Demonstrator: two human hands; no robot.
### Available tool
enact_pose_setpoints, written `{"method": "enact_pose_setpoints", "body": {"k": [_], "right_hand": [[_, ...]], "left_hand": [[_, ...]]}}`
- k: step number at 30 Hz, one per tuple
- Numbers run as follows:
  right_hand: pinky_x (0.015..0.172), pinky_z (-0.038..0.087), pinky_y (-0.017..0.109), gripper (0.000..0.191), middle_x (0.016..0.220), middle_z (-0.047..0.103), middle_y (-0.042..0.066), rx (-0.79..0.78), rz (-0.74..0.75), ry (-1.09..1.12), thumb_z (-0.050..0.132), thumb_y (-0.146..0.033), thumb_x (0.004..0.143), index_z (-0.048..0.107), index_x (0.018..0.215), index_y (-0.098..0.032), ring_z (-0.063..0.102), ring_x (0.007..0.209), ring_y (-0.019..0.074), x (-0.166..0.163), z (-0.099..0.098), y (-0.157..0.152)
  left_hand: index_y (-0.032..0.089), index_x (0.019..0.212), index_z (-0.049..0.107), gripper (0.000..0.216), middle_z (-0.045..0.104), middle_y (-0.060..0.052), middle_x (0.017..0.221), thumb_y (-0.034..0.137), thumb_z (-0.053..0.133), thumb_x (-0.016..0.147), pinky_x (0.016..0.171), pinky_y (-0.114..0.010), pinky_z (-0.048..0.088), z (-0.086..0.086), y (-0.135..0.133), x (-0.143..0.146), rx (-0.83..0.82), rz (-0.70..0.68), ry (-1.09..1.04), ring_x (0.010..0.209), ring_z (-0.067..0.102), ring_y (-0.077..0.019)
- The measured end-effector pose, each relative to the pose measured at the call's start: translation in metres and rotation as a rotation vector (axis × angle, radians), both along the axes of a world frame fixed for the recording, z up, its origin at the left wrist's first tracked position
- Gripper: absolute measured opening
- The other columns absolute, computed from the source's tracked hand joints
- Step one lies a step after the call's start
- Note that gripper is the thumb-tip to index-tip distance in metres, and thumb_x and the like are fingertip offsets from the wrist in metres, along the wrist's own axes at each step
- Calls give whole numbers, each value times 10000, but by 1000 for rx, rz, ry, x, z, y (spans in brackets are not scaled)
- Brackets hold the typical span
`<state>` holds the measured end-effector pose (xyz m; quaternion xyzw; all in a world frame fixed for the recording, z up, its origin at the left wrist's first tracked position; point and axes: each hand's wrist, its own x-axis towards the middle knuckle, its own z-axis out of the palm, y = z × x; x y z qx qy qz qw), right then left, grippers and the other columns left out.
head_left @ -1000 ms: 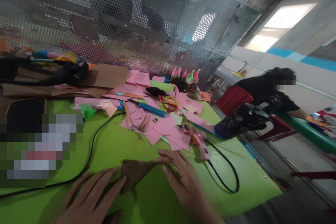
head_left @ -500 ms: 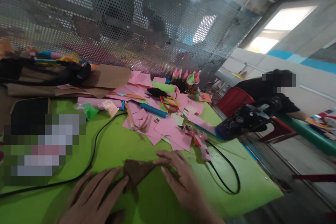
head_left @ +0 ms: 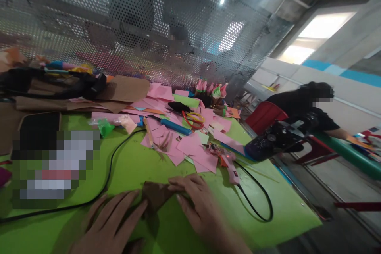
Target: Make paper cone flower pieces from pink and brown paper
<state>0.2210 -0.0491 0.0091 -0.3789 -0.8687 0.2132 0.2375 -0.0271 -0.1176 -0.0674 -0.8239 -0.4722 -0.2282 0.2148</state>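
A small folded piece of brown paper [head_left: 157, 195] stands slightly off the green tabletop between my two hands. My left hand [head_left: 114, 220] lies on the left with its fingers stretched out and a little apart. Its index fingertip touches the paper's left edge, while the thumb sits low and well away from it. On the other side, my right hand [head_left: 198, 204] pinches the paper's right end between the fingertips and the thumb. Part of that end is covered by the fingers.
Beyond my hands lie pink paper pieces [head_left: 196, 151], a blue-handled cutter [head_left: 175, 126] and a pink glue gun [head_left: 231, 168] with a looped cord. A black cable [head_left: 110, 162] crosses the green table [head_left: 268, 198] on the left. A person [head_left: 300, 103] sits at the right.
My right hand has moved slightly left, closer to my left hand, and covers more of the brown paper's right end. The view has shifted a little.
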Motion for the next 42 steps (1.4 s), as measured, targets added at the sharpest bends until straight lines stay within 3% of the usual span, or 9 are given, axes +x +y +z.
{"method": "enact_pose_setpoints", "body": {"k": [13,42], "right_hand": [[868,468,357,358,1080,683,39,-4,50,-31,483,-92,914,533,1234,-244,561,1005,217,-13,9,0],[879,472,401,405,1132,689,51,-52,83,-130,473,-91,903,528,1275,-239,568,1019,241,-27,9,-2]], "left_hand": [[295,1183,639,412,703,-31,1196,545,513,881,942,-370,382,6,-1,-1,-21,-19,-18,1036,640,-216],[274,1220,614,415,700,-41,1202,497,519,883,931,-377,387,15,-3,3,-40,0,-9,1050,639,-216]]}}
